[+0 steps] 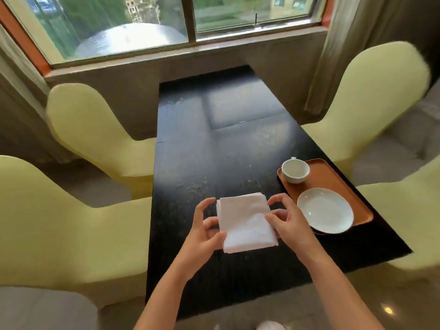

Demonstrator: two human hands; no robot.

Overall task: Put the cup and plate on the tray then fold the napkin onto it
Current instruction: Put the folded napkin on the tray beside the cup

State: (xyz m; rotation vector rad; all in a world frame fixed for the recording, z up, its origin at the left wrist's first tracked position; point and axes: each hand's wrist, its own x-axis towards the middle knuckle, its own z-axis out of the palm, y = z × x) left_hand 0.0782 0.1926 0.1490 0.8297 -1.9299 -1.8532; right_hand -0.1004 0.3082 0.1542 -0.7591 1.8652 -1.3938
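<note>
A white folded napkin [245, 222] is held just above the black table [214, 151], near its front. My left hand [202, 231] pinches the napkin's left edge with thumb and curled fingers. My right hand [288, 222] grips its right edge, thumb on top. To the right lies an orange tray [333, 179] along the table's right edge. A white cup [295, 171] stands on the tray's far left corner. A white plate [325, 210] rests on the tray's near end, overhanging its front left rim.
Pale yellow covered chairs stand on both sides: two on the left [95, 129] [59, 222] and two on the right [371, 103] [409, 210]. A window sill [185, 58] lies beyond the table's far end.
</note>
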